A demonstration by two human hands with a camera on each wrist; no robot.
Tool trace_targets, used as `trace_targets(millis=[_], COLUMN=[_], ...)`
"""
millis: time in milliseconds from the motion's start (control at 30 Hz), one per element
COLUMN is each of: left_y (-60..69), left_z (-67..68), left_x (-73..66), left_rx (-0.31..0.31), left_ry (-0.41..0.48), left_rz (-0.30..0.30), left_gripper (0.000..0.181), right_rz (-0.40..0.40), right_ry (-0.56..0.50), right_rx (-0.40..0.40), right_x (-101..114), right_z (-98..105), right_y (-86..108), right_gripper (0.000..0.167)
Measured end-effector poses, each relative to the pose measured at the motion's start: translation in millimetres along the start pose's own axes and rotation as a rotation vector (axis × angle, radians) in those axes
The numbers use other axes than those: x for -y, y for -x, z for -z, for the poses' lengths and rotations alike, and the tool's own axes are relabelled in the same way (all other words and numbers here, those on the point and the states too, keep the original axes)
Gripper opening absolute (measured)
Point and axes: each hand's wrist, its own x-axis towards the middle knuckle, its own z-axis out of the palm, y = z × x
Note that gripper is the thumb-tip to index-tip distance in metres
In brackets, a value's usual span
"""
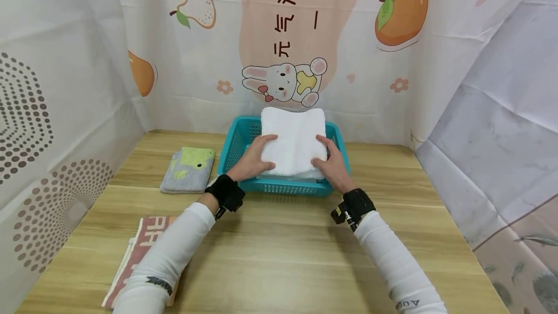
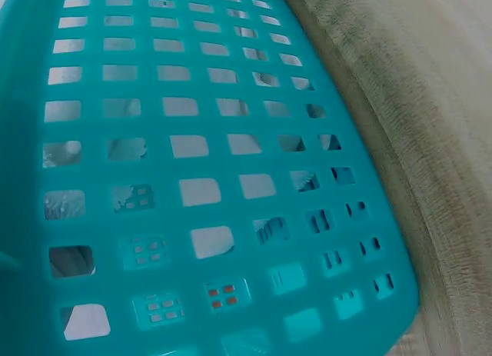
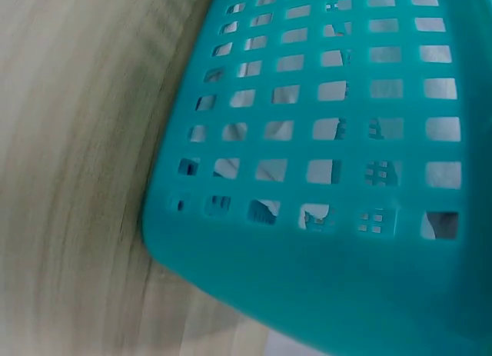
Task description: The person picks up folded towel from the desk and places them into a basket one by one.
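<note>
A folded white towel (image 1: 293,142) lies in a turquoise perforated basket (image 1: 279,187), its far edge reaching over the basket's back rim. At the towel's left side my left hand (image 1: 254,158) grips it, thumb and forefinger on its top. My right hand (image 1: 333,164) holds the opposite side in the same way. The remaining fingers are hidden inside the basket. Both wrist views are filled by the basket's outer wall (image 2: 161,217), and there the hands themselves are out of sight. White cloth shows through the holes of the wall (image 3: 307,187) in the right wrist view.
Left of the basket lies a folded grey and green towel (image 1: 188,170). Nearer, a folded red and white patterned towel (image 1: 141,241) is partly under my left sleeve. The wooden table (image 1: 279,256) meets printed curtains (image 1: 196,76) at the back and sides.
</note>
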Motion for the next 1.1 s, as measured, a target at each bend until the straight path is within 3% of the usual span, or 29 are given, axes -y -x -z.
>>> trace_targets(millis=[300, 600, 867, 1100], left_y=[0.5, -2.7, -4.3, -2.3], left_z=[-4.8, -6.5, -6.0, -6.7], left_x=[6.9, 12.3, 10.8, 6.1], left_rx=[0.041, 0.072, 0.078, 0.045], left_ry=[-0.027, -0.073, -0.128, -0.198], left_rz=[0.036, 0.116, 0.154, 0.16], left_gripper=[0.075, 0.074, 0.072, 0.055], right_rz=[-0.066, -0.141, -0.177, -0.168], right_ry=[0.03, 0.169, 0.227, 0.302], right_rx=[0.084, 0.19, 0.226, 0.211], right_x=[-4, -3, -1, 1], right_z=[-3, -9, -9, -9], right_y=[1.9, -1.3, -4.5, -4.9], right_gripper=[0.072, 0.07, 0.074, 0.07])
